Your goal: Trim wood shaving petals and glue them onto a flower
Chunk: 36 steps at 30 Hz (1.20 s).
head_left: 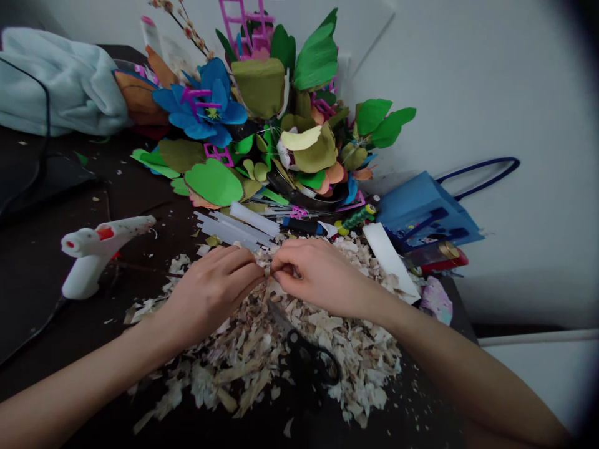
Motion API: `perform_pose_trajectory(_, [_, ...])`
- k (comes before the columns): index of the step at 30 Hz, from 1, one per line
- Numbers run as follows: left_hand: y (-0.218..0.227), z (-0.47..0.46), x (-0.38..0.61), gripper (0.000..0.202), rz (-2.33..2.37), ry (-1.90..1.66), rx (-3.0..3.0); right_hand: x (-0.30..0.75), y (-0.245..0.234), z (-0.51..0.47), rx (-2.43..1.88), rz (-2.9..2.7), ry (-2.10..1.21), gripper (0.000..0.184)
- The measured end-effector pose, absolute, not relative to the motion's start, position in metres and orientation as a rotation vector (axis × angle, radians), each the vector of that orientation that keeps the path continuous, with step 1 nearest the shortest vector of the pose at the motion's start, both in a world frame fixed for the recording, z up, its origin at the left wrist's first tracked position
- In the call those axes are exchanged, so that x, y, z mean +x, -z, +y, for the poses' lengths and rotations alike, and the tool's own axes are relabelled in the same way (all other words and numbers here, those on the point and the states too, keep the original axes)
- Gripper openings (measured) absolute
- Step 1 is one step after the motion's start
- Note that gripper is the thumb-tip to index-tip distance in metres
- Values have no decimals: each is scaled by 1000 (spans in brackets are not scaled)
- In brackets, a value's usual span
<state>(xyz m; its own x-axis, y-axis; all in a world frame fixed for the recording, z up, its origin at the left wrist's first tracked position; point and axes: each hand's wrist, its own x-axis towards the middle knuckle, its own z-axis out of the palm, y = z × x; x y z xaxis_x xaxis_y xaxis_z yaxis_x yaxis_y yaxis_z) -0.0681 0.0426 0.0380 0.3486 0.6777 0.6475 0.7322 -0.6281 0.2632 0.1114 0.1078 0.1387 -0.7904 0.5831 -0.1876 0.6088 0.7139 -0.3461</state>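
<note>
Black-handled scissors (299, 352) lie nearest, on pale scraps (248, 368) heaped toward the surface's (28, 262) near edge, blades pointing at the hands. Directly above this heap, the left hand (213, 280) and right hand (322, 277) nearly meet, fingers curled inward; whether either grips a scrap cannot be told. Toward the left edge rests a white glue gun (84, 268); paper flowers (285, 137) crowd the far edge.
</note>
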Motion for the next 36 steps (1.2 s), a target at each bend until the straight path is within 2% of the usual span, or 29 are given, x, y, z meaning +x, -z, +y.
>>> perform_pose_trajectory(6, [-34, 44, -68, 21, -1352, 1182, -2544, 106, -137, 112, 996, 2803, 591, 15])
perform_pose_trajectory(16, [-27, 47, -70, 19, -1498, 1339, -2570, 104, -144, 125, 967, 2775, 792, 12])
perform_pose_trajectory(31, [-26, 48, -71, 16, -1546, 1354, -2592, 96, -149, 125, 926, 2694, 633, 22])
perform_pose_trajectory(36, [-24, 50, -72, 13, -1578, 1396, -2601, 98, -150, 129, 1011, 2703, 732, 13])
